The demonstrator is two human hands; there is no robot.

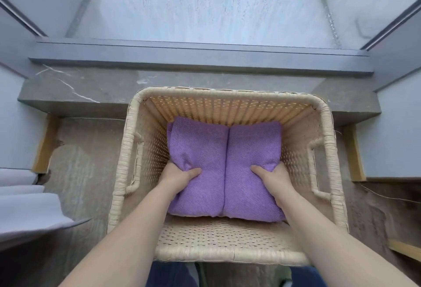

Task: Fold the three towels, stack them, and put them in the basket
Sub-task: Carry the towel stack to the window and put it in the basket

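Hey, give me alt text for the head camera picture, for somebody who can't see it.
A left hand and right hand grip a folded purple towel bundle by its sides, thumbs on top, inside a pale wicker basket. The basket stands before a grey stone ledge below a window.

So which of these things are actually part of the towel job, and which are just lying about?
Part of the job:
purple folded towels
wicker basket
left hand and right hand, both holding the towels inside the basket

Just lying about:
grey stone ledge
window
white fabric at the left edge
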